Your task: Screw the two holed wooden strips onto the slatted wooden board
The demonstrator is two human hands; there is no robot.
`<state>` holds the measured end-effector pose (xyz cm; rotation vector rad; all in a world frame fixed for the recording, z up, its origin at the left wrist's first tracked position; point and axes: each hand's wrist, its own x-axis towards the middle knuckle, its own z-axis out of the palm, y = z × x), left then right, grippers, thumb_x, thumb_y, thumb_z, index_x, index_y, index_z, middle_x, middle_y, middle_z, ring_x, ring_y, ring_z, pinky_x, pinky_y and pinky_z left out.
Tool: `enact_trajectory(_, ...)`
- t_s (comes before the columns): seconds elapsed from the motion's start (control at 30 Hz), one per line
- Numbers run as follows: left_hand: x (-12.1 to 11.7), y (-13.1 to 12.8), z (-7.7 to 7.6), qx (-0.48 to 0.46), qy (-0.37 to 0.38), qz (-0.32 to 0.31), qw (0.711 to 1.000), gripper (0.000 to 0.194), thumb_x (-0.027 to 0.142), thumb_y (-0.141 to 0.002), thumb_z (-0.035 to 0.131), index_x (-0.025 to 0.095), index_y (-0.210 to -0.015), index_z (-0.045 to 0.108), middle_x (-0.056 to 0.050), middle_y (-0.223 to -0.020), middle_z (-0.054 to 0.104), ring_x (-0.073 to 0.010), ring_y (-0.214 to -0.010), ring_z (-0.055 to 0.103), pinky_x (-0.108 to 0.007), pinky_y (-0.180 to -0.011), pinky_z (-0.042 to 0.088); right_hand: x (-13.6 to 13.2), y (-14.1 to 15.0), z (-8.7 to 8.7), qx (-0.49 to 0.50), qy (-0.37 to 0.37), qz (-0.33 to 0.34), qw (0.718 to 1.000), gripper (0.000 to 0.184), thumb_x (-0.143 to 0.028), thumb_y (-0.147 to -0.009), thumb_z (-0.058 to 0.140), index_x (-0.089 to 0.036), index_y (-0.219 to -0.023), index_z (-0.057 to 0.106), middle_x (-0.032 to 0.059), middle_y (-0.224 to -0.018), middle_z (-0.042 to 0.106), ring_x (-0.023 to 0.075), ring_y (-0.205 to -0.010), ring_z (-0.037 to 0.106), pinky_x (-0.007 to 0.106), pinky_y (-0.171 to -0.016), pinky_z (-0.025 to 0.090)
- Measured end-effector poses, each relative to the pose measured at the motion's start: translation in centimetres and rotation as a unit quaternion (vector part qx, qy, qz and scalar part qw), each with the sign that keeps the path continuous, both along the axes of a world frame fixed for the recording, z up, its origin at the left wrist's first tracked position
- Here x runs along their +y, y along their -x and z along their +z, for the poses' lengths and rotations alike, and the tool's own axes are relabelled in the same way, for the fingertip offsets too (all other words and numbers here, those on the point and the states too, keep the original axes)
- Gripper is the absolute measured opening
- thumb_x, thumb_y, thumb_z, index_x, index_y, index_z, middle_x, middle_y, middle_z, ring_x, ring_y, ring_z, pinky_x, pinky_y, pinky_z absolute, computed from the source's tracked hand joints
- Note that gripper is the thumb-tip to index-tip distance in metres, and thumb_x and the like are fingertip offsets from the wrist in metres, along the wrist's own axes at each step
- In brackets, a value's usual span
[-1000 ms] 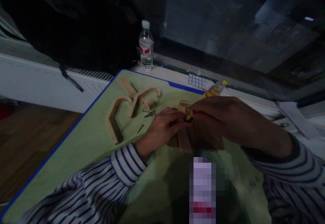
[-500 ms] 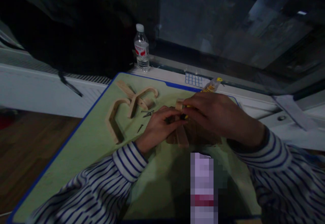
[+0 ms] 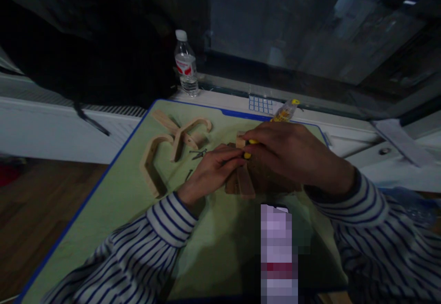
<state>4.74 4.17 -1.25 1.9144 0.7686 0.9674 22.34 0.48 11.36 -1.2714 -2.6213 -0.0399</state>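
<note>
My left hand (image 3: 210, 171) and my right hand (image 3: 289, 154) meet over a wooden assembly (image 3: 245, 183) lying on the green mat (image 3: 113, 203). The right hand's fingers are wrapped round a small yellow-handled tool (image 3: 248, 147), whose tip points down at the wood. My left hand's fingers are pinched together right at that tip; what they pinch is too small to make out. Both arms wear striped sleeves.
Curved wooden pieces (image 3: 172, 143) and a few dark screws (image 3: 199, 154) lie on the mat to the left of the hands. A water bottle (image 3: 185, 65) stands behind the mat, a yellow tube (image 3: 284, 110) and a blue grid card (image 3: 261, 104) at its far edge. A blurred patch covers something near me.
The view has drifted a little, so everything sits slightly left and higher. Both hands stay together on the wooden assembly, and the tool has shifted only slightly.
</note>
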Motion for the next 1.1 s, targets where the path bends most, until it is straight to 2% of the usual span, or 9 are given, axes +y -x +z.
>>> enact_trajectory(0.1, -0.1, 0.1, 0.1, 0.0, -0.002, -0.008, 1.0, 0.019, 0.029, -0.089, 0.058, 0.024, -0.102, 0.072, -0.003, -0.098, 0.07, -0.0161, -0.09, 0.063, -0.032, -0.086, 0.05, -0.1, 0.1, -0.1, 0.005, 0.001, -0.007, 1.0, 0.028, -0.031, -0.095, 0.047, -0.014, -0.107, 0.065, 0.0108, -0.102, 0.069, 0.0203, -0.091, 0.064, 0.031, -0.075, 0.046)
enact_trajectory(0.27, -0.4, 0.0, 0.2, -0.02, -0.029, 0.056, 0.998, 0.025, 0.032, -0.079, 0.071, 0.021, -0.101, 0.071, -0.004, -0.091, 0.07, -0.017, -0.085, 0.062, -0.032, -0.08, 0.049, -0.2, 0.4, 0.0, 0.002, 0.015, -0.009, 1.0, 0.029, -0.032, -0.095, 0.047, -0.014, -0.109, 0.065, 0.0103, -0.102, 0.069, 0.0203, -0.093, 0.063, 0.031, -0.078, 0.046)
enact_trajectory(0.43, -0.4, -0.1, 0.0, -0.017, -0.041, 0.08, 0.996, 0.018, 0.033, -0.081, 0.068, 0.021, -0.095, 0.072, -0.003, -0.087, 0.07, -0.0168, -0.084, 0.062, -0.032, -0.081, 0.049, -0.2, 0.4, 0.4, 0.018, 0.036, 0.007, 0.999, 0.033, -0.033, -0.096, 0.044, -0.013, -0.117, 0.06, 0.0119, -0.112, 0.067, 0.0216, -0.103, 0.061, 0.035, -0.085, 0.046)
enact_trajectory(0.53, -0.3, 0.0, -0.2, -0.022, -0.03, 0.078, 0.996, 0.017, 0.033, -0.081, 0.069, 0.022, -0.093, 0.072, -0.003, -0.09, 0.07, -0.0172, -0.086, 0.063, -0.032, -0.082, 0.05, -0.2, 0.2, 0.6, 0.043, 0.069, 0.041, 0.996, 0.028, -0.024, -0.096, 0.044, -0.015, -0.119, 0.058, 0.0101, -0.118, 0.065, 0.0189, -0.105, 0.061, 0.033, -0.087, 0.046)
enact_trajectory(0.63, -0.3, 0.0, -0.2, -0.022, -0.019, 0.075, 0.997, 0.018, 0.031, -0.08, 0.07, 0.021, -0.094, 0.073, -0.003, -0.092, 0.071, -0.0173, -0.087, 0.064, -0.031, -0.081, 0.051, -0.1, -0.1, 0.6, 0.048, 0.079, 0.044, 0.995, 0.024, -0.018, -0.094, 0.046, -0.017, -0.113, 0.062, 0.0079, -0.111, 0.068, 0.0177, -0.1, 0.063, 0.032, -0.084, 0.046)
enact_trajectory(0.77, -0.3, 0.1, 0.2, -0.001, -0.023, 0.053, 0.998, 0.014, 0.028, -0.083, 0.067, 0.023, -0.094, 0.073, -0.001, -0.089, 0.071, -0.0157, -0.083, 0.064, -0.029, -0.08, 0.051, 0.1, -0.4, 0.2, 0.052, 0.058, 0.017, 0.997, 0.022, -0.023, -0.094, 0.048, -0.017, -0.108, 0.064, 0.0074, -0.105, 0.069, 0.0185, -0.096, 0.063, 0.031, -0.081, 0.046)
enact_trajectory(0.9, -0.1, 0.4, 0.4, 0.024, -0.051, 0.021, 0.998, 0.014, 0.026, -0.088, 0.06, 0.024, -0.094, 0.073, -0.001, -0.094, 0.071, -0.0152, -0.087, 0.063, -0.029, -0.084, 0.05, 0.2, -0.3, -0.3, 0.062, 0.05, 0.003, 0.997, 0.023, -0.028, -0.094, 0.05, -0.017, -0.109, 0.064, 0.0067, -0.103, 0.068, 0.0182, -0.093, 0.064, 0.029, -0.078, 0.045)
enact_trajectory(1.1, -0.3, 0.8, 0.3, 0.025, -0.056, 0.007, 0.998, 0.018, 0.031, -0.091, 0.056, 0.022, -0.092, 0.072, -0.002, -0.097, 0.072, -0.0162, -0.09, 0.064, -0.029, -0.084, 0.05, 0.2, -0.3, -0.8, 0.086, 0.049, -0.004, 0.995, 0.028, -0.036, -0.093, 0.051, -0.016, -0.107, 0.063, 0.0072, -0.097, 0.067, 0.019, -0.089, 0.063, 0.03, -0.077, 0.045)
